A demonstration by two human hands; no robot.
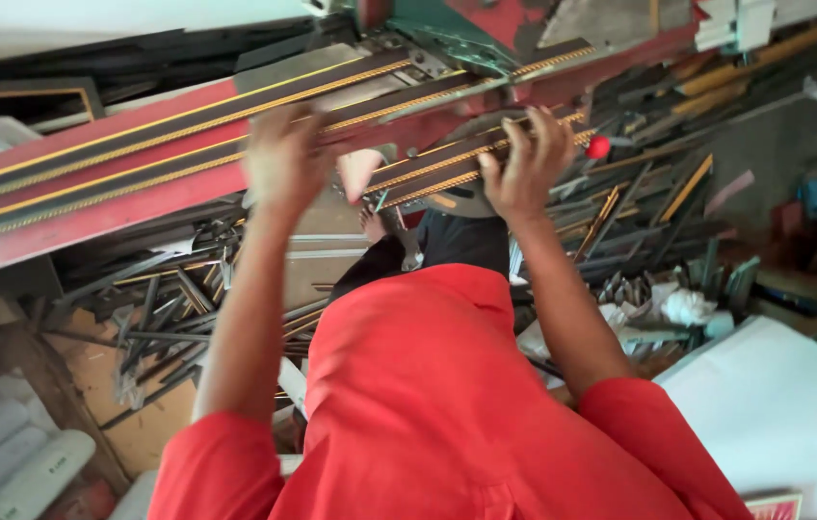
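Long stiff light frame strips (139,154), best held flat from above, left hand (283,159) blurred, grip unclear, right hand (524,169) spread open on short strips (466,164)

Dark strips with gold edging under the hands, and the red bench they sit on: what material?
The dark strips look like moulded wood or plastic frame moulding: matte dark faces, shiny gold beaded edges; which one is unclear. The red bench looks like painted metal, its flat red coat worn. The right hand rests on a strip; the left hand is blurred.

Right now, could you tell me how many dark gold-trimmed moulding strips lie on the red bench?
2: a long strip under the blurred left hand, and a short strip under the right hand. More may be hidden.
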